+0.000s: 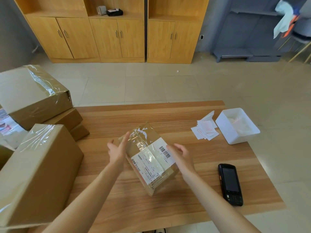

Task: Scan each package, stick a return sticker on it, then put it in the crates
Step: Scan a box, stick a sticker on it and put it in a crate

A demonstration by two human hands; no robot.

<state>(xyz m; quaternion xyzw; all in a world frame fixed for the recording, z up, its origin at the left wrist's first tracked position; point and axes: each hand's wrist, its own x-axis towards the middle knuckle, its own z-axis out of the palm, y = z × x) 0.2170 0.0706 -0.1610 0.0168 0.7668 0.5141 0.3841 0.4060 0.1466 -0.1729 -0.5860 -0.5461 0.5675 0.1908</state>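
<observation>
- Centrally, the taped cardboard package (149, 157) lies on the wooden bench (193, 190), its long axis running diagonally from near-right to far-left, shipping label and barcodes facing up.
- The left hand (117, 149) is flat against the package's left long side, fingers straight and pointing away from the person; it grips nothing.
- The right hand (179, 155) sits at the opposite long side by the barcode, fingers loosely spread and not curled round anything; whether it touches the cardboard I cannot tell.
- The black handheld scanner (230, 184) lies on the bench to the right of the package, clearly nearer the right hand, so scanning likely falls to that hand.
- Return stickers (205, 130) lie farther off at the bench's right rear, just beside a white tray (235, 137).
- Larger cardboard boxes (37, 174) stack at the left.
</observation>
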